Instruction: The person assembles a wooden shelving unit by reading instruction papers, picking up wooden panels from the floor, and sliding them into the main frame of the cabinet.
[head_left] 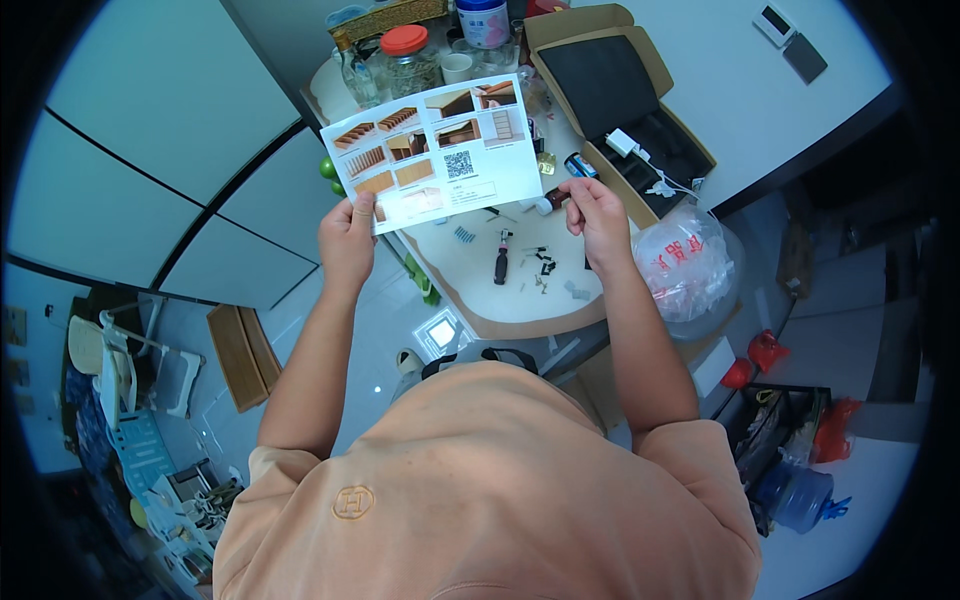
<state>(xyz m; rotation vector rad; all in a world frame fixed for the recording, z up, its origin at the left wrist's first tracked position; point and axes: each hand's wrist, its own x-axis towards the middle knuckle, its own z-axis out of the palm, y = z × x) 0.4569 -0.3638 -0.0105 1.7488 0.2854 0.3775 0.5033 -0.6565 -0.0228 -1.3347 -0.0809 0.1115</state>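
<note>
My left hand (347,240) grips the lower left corner of a white printed sheet (500,165), its thumb lying on the front. The sheet is tilted above the table and carries several pictures of brown wooden furniture parts and a square code. Just right of the sheet's lower right corner is my right hand (598,222), fingers curled and index finger toward the sheet. Whether it holds anything is hidden. A small dark brown bottle with a white cap (545,206) shows beside its fingertips. Below the sheet, a ratchet screwdriver (501,258) with a dark handle lies on the table.
Small screws and black fittings (545,265) lie on the pale table (450,250). An opened cardboard box (690,150) with a white adapter (622,143) stands at the back right, near a plastic bag (685,265). Behind the sheet is a red-lidded jar (408,60). Brown boards (243,355) lie at left.
</note>
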